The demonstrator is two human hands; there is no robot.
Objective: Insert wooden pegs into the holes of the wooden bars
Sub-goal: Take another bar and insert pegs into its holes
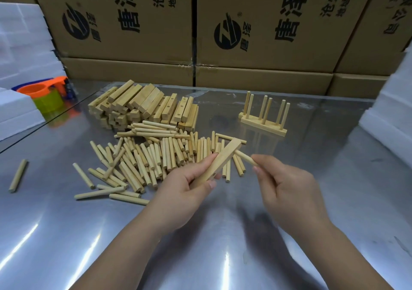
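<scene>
On the shiny steel counter (66, 234), the left hand (185, 187) curls its fingers and thumb round the lower part of a pale square wooden bar (223, 160), which is tilted up and to the right; one drilled hole shows near the thumb. The right hand (287, 185) pinches a short round wooden peg (245, 157) between thumb and fingertips. The peg's far end meets the side of the bar near its upper end, but whether it sits in a hole cannot be told. Just behind both lies a loose heap of matching wooden pegs (145, 156), and beyond that a stack of drilled wooden bars (142, 106). To the right stands a finished wooden base with six upright pegs (263, 115). A single stray peg (18, 175) lies well apart at the left. Brown cardboard cartons (124, 22) along the back carry sideways black print: a round logo with an ® mark, large characters "唐泽", and smaller "沧州" and "地址:". White foam blocks (20, 44) flank the counter, with orange and yellow-green plastic rings (44, 95) at the left.
</scene>
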